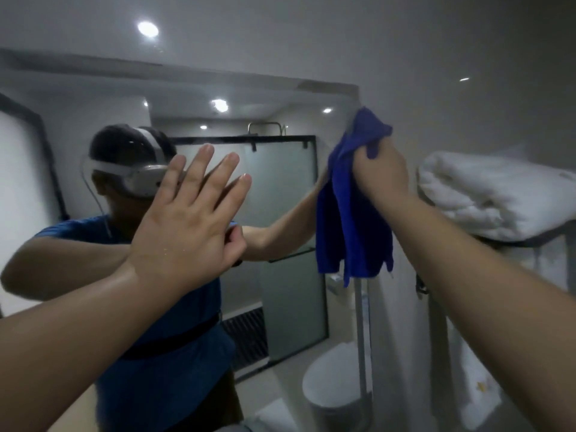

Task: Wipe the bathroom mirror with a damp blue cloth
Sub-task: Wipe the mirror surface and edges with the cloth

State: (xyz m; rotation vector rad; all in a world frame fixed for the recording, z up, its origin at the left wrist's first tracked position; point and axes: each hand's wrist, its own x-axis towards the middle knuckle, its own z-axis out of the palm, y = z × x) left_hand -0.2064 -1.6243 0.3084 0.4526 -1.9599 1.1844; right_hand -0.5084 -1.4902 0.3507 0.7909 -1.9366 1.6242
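At the mirror's upper right corner: the blue cloth (352, 207) is hanging bunched from the right hand (381, 169), its long axis running top to bottom and its loose tail trailing down over the glass edge.
Right hand: the fingers are closing round the cloth's upper part, gripping it tight.
Left hand: the left hand (190, 219) is spreading flat with the fingers open, holding nothing, apparently pressing on the glass, left of the cloth and a little lower.
Key relation: the unwiped glass is lying to the left of and below the cloth, so I judge the coming stroke is heading leftward or downward; the right hand is the one doing it.
Mirror: the mirror (280, 188) is looking hazy, reflecting a person, a frosted shower door and a toilet.
Room: folded white towels (498, 194) are sitting on a shelf at the right, near the cloth; a ceiling light (148, 29) is glowing above.
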